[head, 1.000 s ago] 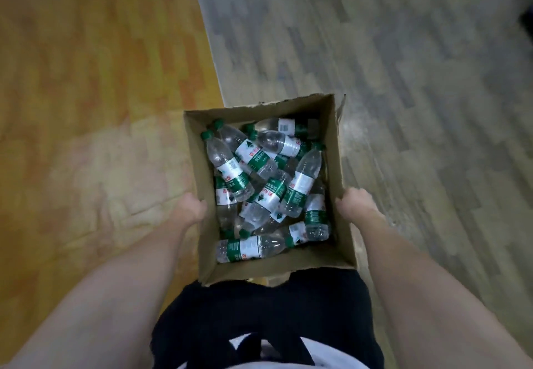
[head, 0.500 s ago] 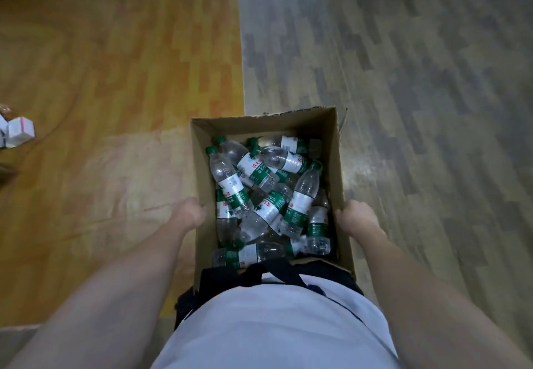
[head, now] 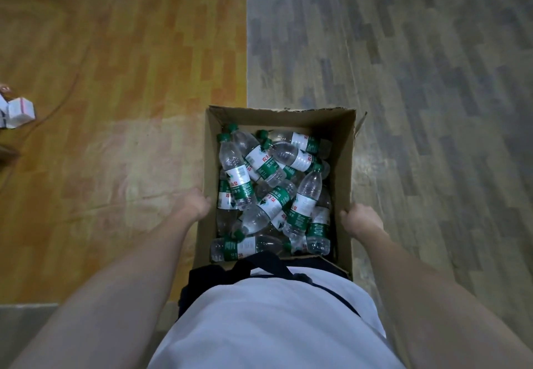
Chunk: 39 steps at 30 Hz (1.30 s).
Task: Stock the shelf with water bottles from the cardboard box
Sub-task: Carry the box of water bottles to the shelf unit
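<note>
While both hands are pressing against its outer side walls, the cardboard box (head: 343, 149) is being carried open-topped in front of the person's torso, above the floor. Water bottles (head: 271, 187) are lying jumbled inside it, clear with green caps and green-and-white labels, crossing over one another at mixed angles; one bottle is lying crosswise along the near wall, between the two hands.

The left hand (head: 194, 203) is gripping the box's left wall, fingers curled and closed against the cardboard; the fingertips are tucked out of sight, so whether they are hooking under the box cannot be told. The right hand (head: 360, 220) is clamping the right wall the same way, knuckles up, fingers curled narrow onto the cardboard. Bare forearms are running back from both hands toward the camera.

Just behind the hands, a white shirt (head: 274, 319) and a dark strap (head: 259, 262) are overlapping the box's near edge.

Outward from the left fingers, orange wood-pattern flooring (head: 115, 51) is showing, with small white cartons (head: 18, 110) well apart at the far left edge. Outward from the right fingers, grey wood-pattern flooring (head: 418, 66) is showing.
</note>
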Tool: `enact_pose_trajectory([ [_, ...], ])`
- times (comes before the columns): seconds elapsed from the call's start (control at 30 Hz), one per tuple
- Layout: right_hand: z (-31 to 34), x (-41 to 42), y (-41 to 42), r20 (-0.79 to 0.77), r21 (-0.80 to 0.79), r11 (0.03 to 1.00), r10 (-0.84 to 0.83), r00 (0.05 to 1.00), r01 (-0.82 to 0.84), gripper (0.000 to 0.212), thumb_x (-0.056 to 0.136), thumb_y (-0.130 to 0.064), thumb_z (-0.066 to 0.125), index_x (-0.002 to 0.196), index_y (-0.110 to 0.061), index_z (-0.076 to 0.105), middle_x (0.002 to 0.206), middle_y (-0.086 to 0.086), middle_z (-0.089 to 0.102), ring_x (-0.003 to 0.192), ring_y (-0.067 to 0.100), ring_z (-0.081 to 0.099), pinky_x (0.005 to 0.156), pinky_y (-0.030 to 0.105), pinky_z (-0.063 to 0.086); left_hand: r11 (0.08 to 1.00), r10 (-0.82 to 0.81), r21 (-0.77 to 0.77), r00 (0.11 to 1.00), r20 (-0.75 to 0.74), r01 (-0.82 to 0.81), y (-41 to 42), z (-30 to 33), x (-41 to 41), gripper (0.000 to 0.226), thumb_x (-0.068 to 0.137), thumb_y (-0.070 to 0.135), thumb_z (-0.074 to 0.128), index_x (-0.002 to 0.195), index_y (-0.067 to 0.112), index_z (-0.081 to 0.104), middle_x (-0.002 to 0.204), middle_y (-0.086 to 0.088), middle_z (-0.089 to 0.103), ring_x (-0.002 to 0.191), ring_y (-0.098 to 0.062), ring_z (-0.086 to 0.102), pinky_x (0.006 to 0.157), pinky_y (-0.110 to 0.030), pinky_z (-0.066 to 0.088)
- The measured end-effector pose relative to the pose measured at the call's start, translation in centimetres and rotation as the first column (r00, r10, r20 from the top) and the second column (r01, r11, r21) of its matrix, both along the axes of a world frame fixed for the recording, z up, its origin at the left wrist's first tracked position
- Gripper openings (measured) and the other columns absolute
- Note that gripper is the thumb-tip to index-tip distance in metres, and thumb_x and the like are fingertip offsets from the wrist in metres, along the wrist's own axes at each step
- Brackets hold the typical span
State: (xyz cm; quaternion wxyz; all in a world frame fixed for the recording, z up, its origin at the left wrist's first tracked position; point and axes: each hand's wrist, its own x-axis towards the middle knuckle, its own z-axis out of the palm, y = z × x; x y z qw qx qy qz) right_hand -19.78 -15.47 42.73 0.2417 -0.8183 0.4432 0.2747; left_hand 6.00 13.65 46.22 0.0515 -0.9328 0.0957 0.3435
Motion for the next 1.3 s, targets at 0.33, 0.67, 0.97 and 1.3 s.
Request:
enact_pose_trajectory([
  [0.33,0.1,5.0,-1.9,-0.072,-0.051,0.992,-0.115,0.991,0.112,0.036,0.101,-0.032,0.043,0.115,-0.004,0.061,0.111,0.017,0.065,0.101,0.034,0.062,0.074,0.031,0.045,0.986,-0.168,-0.023,0.980,-0.102,0.166,-6.2,-2.8,8.7,0.046,0.103,0.038,0.039,0.110,-0.003,0.058,0.110,-0.019,0.063,0.102,-0.035,0.060,0.083,-0.036,0.050],
  [0.67,1.8,13.9,-6.8,-0.104,-0.124,0.971,-0.219,0.970,0.206,0.037,0.098,-0.035,0.047,0.111,-0.004,0.062,0.107,0.017,0.065,0.097,0.035,0.063,0.078,0.038,0.053,0.972,-0.232,-0.070,0.964,-0.130,0.225,-13.1,-3.4,19.5,0.045,0.103,0.037,0.040,0.109,-0.004,0.058,0.105,-0.018,0.064,0.091,-0.034,0.060,0.074,-0.034,0.050],
  [0.97,3.1,20.2,-11.3,-0.116,-0.152,0.964,-0.238,0.964,0.219,0.039,0.098,-0.038,0.048,0.110,-0.005,0.064,0.105,0.016,0.066,0.094,0.035,0.064,0.077,0.038,0.054,0.965,-0.253,-0.123,0.949,-0.187,0.233,-18.0,-3.4,26.1,0.050,0.104,0.034,0.036,0.124,-0.008,0.052,0.122,-0.022,0.060,0.110,-0.038,0.059,0.089,-0.039,0.053],
  [1.3,0.8,27.0,-20.9,-0.074,-0.078,0.974,-0.218,0.973,0.213,0.038,0.101,-0.034,0.045,0.112,-0.001,0.061,0.108,0.019,0.065,0.098,0.036,0.063,0.072,0.033,0.046,0.975,-0.212,-0.098,0.965,-0.152,0.198,-26.9,-3.9,32.4,0.049,0.104,0.032,0.039,0.119,-0.012,0.055,0.120,-0.026,0.061,0.110,-0.040,0.060,0.090,-0.042,0.052],
])
